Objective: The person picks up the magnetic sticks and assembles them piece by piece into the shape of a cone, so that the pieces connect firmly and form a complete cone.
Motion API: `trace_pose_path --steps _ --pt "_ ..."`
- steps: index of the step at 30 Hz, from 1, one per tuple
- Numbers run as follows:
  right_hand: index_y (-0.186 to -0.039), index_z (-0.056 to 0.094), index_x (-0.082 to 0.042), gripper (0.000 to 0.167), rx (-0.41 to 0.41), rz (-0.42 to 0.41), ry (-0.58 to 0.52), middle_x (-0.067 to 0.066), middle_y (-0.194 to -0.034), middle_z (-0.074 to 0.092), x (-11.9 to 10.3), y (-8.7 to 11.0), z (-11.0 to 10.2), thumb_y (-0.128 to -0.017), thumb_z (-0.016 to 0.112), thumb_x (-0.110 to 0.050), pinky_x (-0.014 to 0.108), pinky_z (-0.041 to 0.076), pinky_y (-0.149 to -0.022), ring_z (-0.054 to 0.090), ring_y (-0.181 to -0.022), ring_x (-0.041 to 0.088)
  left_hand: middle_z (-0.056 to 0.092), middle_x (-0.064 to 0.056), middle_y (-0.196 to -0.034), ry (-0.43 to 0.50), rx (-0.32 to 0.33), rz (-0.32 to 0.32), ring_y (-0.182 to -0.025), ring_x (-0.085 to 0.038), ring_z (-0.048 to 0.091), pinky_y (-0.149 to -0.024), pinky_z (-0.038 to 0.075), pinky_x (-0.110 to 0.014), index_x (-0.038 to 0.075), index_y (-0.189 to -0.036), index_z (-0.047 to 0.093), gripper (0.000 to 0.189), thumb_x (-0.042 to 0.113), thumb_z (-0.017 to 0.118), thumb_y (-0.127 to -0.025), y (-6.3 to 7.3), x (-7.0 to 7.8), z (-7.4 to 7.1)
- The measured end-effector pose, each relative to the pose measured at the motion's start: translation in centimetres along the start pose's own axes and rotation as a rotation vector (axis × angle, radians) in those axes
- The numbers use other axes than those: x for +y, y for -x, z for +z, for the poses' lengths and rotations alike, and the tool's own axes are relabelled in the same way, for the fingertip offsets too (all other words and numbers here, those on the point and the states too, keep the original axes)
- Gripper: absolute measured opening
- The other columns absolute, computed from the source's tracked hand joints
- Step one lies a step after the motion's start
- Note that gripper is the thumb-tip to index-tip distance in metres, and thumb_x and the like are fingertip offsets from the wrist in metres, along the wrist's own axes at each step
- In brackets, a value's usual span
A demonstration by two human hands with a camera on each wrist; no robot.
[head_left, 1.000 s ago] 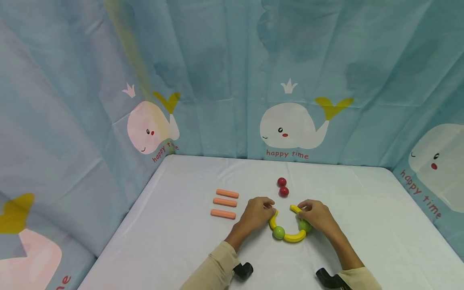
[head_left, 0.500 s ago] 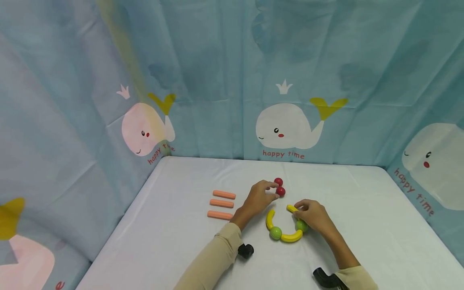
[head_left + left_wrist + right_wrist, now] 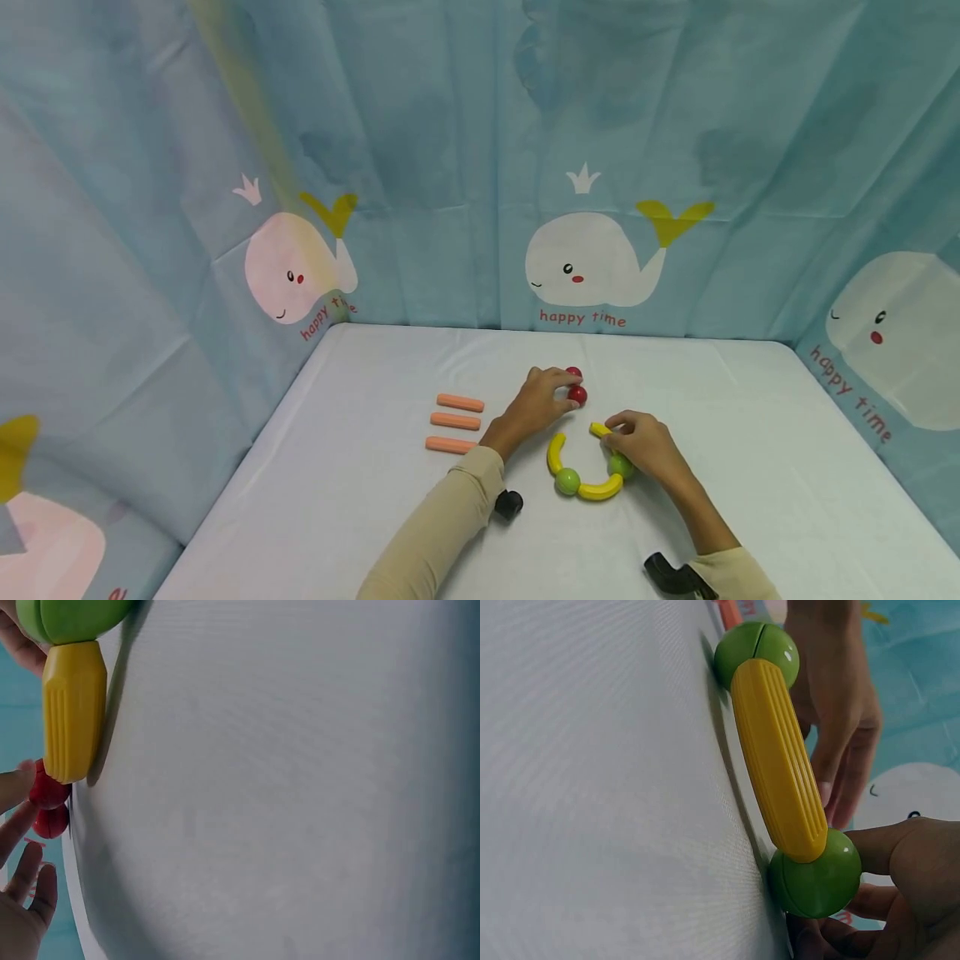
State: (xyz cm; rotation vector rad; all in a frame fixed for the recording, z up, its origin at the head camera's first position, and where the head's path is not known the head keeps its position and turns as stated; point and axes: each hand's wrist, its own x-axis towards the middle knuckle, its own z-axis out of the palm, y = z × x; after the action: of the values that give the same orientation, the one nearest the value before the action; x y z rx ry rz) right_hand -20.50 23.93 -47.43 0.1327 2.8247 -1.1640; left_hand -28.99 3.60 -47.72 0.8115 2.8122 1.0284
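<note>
My left hand [image 3: 534, 406] has its thumb and fingers around the nearer of two red balls [image 3: 577, 396]. The farther red ball [image 3: 573, 372] sits just behind it, partly covered by a finger. My right hand [image 3: 649, 446] pinches a yellow curved rod [image 3: 599, 429] at the right end of a U-shaped chain. That chain runs on through a green ball [image 3: 620, 465], a second yellow curved rod [image 3: 600, 490], another green ball [image 3: 567, 481] and a third yellow rod [image 3: 554, 452]. In the right wrist view, fingers lie beside a green ball [image 3: 815, 874].
Three orange straight rods [image 3: 455, 422] lie in a row on the white table [image 3: 360, 500], left of the left hand. The left sleeve [image 3: 442, 525] overlaps near the lowest rod. A blue curtain [image 3: 435, 167] with printed whales stands behind the table.
My left hand has left the left yellow rod and moved away from me to the red balls, its fingers coming around the nearer one. The right hand stays on its rod.
</note>
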Motion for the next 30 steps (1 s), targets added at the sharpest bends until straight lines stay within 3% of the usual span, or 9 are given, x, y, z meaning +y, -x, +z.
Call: trace_pose_path --steps 8,14,19,26,30 --pt "-0.120 0.073 0.002 0.031 0.004 -0.003 0.004 0.012 -0.100 0.071 0.06 -0.08 0.09 -0.095 0.075 -0.017 0.031 0.053 -0.069 0.060 -0.082 0.021 0.062 0.001 -0.145 -0.036 -0.050 -0.055 -0.126 -0.019 0.049 -0.111 0.050 -0.038 0.026 -0.145 0.067 0.042 0.030 0.072 -0.103 -0.03 -0.12 0.39" --pt "-0.120 0.073 0.001 0.030 0.006 -0.008 -0.001 0.012 -0.099 0.071 0.17 -0.13 0.17 -0.095 0.075 -0.016 0.031 0.053 -0.069 0.060 -0.082 0.021 0.067 0.000 -0.134 0.016 -0.015 -0.080 -0.124 -0.018 0.056 -0.111 0.051 -0.038 0.019 -0.134 0.071 0.036 0.031 0.075 -0.101 -0.03 0.34 0.49" --pt "-0.120 0.073 0.002 0.030 0.009 -0.015 0.000 0.011 -0.098 0.070 0.01 -0.08 0.19 -0.095 0.075 -0.016 0.031 0.053 -0.069 0.059 -0.081 0.021 0.074 -0.001 -0.121 0.080 0.008 -0.107 -0.109 -0.014 0.064 -0.102 0.056 -0.031 0.014 -0.126 0.072 0.031 0.026 0.078 -0.099 0.02 0.65 0.68" --pt "-0.119 0.073 0.003 0.030 0.007 -0.003 0.007 0.012 -0.097 0.069 -0.20 0.11 0.20 -0.095 0.075 -0.015 0.030 0.054 -0.069 0.059 -0.081 0.021 0.069 0.000 -0.116 0.065 -0.045 -0.100 -0.100 -0.010 0.061 -0.095 0.056 -0.024 0.017 -0.141 0.069 0.045 0.023 0.079 -0.098 -0.03 0.59 0.81" --pt "-0.118 0.074 0.004 0.030 0.003 0.004 0.005 0.012 -0.097 0.068 -0.22 0.15 0.15 -0.095 0.075 -0.014 0.030 0.053 -0.069 0.059 -0.080 0.021 0.063 -0.002 -0.112 0.046 -0.077 -0.098 -0.097 -0.009 0.058 -0.090 0.055 -0.020 0.019 -0.140 0.071 0.043 0.024 0.078 -0.098 0.05 0.48 0.88"
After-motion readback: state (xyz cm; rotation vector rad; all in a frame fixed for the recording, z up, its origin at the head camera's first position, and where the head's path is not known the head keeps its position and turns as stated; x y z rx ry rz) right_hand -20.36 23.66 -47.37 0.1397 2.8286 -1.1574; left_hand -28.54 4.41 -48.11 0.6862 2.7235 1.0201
